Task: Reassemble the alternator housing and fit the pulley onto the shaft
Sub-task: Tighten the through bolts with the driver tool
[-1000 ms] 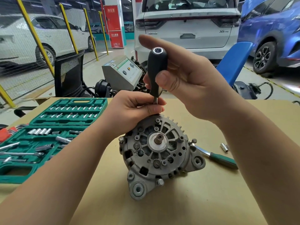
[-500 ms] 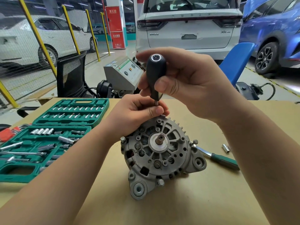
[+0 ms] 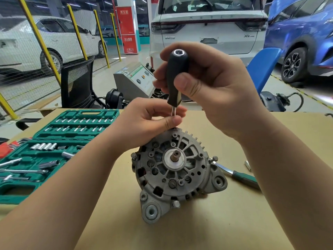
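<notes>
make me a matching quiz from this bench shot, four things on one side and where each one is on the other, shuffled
Things:
1. driver handle
2. socket set case
3. ratchet
4. alternator

Places:
a. table centre, shaft end facing the camera
b. in the right hand
c. open on the table, left of the left hand
d. lying on the table right of the housing

Pairs: 1-b, 2-c, 3-d, 4-a
</notes>
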`<state>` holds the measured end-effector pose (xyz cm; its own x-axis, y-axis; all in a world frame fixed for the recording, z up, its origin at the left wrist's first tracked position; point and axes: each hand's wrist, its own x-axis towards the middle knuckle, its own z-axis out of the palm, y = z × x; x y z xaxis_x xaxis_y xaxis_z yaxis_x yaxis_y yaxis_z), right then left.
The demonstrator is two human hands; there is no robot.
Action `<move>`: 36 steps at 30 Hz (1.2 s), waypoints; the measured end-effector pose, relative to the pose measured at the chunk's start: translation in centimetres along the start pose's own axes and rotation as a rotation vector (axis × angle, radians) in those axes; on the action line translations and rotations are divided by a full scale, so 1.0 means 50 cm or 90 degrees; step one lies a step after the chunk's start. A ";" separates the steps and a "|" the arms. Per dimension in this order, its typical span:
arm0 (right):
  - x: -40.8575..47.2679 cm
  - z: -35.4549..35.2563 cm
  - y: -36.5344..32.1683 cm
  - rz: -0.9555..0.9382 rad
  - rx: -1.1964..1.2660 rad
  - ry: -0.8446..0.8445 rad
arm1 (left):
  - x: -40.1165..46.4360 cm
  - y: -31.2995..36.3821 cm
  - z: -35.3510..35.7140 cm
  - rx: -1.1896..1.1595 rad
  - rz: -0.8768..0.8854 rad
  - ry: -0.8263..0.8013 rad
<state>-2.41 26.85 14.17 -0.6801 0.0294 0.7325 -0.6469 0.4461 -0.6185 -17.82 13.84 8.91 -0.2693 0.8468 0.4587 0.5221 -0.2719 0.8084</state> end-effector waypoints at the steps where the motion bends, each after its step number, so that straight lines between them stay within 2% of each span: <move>1: 0.001 0.001 -0.002 0.002 -0.003 0.000 | 0.001 0.004 0.000 0.003 0.030 0.022; 5: 0.003 0.004 -0.013 0.005 -0.021 0.001 | 0.000 0.008 0.017 -0.003 0.114 0.092; 9: 0.004 0.007 -0.024 -0.001 -0.072 0.020 | -0.003 0.006 0.021 0.006 0.144 0.065; 13: 0.006 0.024 -0.028 -0.002 -0.141 0.084 | -0.001 0.005 0.020 -0.044 0.153 0.068; 19: 0.001 0.045 -0.025 0.001 -0.235 0.169 | 0.005 -0.015 0.019 -0.195 0.049 0.075; 25: -0.003 0.066 -0.024 -0.001 -0.313 0.250 | 0.009 -0.015 0.021 -0.246 0.056 0.035; 29: -0.011 0.060 -0.022 -0.015 -0.301 0.211 | 0.004 -0.021 0.011 -0.277 0.022 0.039; 33: -0.015 0.040 -0.034 0.025 -0.241 0.164 | -0.019 -0.062 -0.011 -0.156 -0.049 -0.021; 36: -0.017 0.036 -0.042 0.039 -0.259 0.169 | -0.032 -0.079 0.003 -0.296 -0.167 -0.024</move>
<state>-1.12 24.27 14.32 -0.5670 0.2710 0.7779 -0.3847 0.7479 -0.5409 -19.34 13.63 4.91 -0.3095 0.9269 0.2123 0.0255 -0.2151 0.9763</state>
